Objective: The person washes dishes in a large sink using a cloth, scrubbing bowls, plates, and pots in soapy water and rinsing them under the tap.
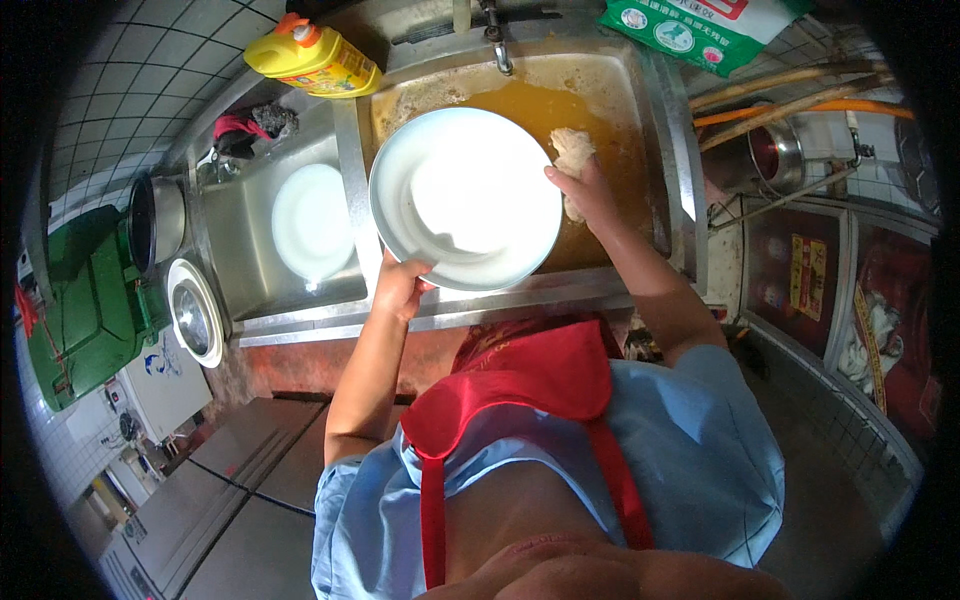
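Note:
A large white round dish (480, 195) with a thin dark rim is held over the right sink basin (622, 75). My left hand (403, 285) grips its lower left edge, thumb on the inner side. At the right edge, my right hand (589, 191) has its thumb on the rim and a pale beige cloth (574, 150) bunched in the fingers. Brownish water (517, 97) with some foam lies in this basin beneath the dish. The steel left basin (240, 247) holds a second white plate (313, 221). The dish's inside is overexposed, so its surface detail is hard to see.
A metal faucet (499, 45) reaches over the right basin's back edge. A yellow detergent jug (315, 60) stands behind the divider. Dark and pink scrubbing cloths (251, 127) lie at the left basin's back rim. Poles (787, 86) jut in at right; a green bin (86, 300) stands left.

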The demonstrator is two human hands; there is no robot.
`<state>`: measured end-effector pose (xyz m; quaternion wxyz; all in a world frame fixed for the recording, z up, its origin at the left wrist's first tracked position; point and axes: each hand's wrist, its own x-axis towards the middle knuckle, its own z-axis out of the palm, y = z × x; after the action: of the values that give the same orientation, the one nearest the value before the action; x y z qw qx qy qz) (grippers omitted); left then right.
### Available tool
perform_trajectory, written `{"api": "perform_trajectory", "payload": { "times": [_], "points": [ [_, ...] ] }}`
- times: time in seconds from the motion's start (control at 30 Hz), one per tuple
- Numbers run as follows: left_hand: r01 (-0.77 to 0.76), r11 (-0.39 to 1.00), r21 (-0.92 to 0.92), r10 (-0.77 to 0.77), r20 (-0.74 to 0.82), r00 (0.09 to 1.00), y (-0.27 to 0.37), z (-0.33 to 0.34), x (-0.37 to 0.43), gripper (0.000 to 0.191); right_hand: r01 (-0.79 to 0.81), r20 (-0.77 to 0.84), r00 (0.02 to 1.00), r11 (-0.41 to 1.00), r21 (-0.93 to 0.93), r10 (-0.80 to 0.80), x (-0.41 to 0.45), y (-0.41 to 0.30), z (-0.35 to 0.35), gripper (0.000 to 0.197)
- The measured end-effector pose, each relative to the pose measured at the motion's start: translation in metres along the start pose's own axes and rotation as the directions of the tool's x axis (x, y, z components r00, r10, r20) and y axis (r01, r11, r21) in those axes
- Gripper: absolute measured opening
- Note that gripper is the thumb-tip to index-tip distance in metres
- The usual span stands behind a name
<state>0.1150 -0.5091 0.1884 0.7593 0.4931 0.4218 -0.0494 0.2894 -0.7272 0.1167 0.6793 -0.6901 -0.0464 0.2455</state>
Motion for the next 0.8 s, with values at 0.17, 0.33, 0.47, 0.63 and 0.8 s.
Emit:
{"api": "perform_trajectory", "payload": {
  "times": [0.17,0.33,0.47,0.63,0.8],
  "points": [
    [0.013,0.999,0.05,-0.015,0.038,0.999,0.007,0.022,-0.005,0.062,-0.068,0.119,0.993,0.918,0.391,0.023,0.018,0.003,0.033,0.05],
    [0.011,0.993,0.12,-0.02,0.073,0.997,0.001,0.038,-0.002,0.066,-0.126,0.139,0.988,0.853,0.506,0.064,0.033,0.022,0.098,0.038],
    [0.006,0.997,0.074,-0.011,0.071,0.997,0.002,0.043,-0.003,0.062,-0.193,0.294,0.955,0.823,0.535,0.033,-0.001,0.001,0.132,0.038],
    [0.0,1.0,-0.018,0.001,0.086,0.996,0.005,0.024,0.004,0.054,0.16,0.662,0.75,0.974,-0.161,-0.013,-0.021,0.012,0.096,0.035],
    [-0.016,0.999,0.036,0.01,0.162,0.987,0.004,0.032,-0.001,0.055,0.097,0.636,0.771,0.992,-0.077,-0.026,-0.011,-0.009,0.104,0.038]
  ]
}}
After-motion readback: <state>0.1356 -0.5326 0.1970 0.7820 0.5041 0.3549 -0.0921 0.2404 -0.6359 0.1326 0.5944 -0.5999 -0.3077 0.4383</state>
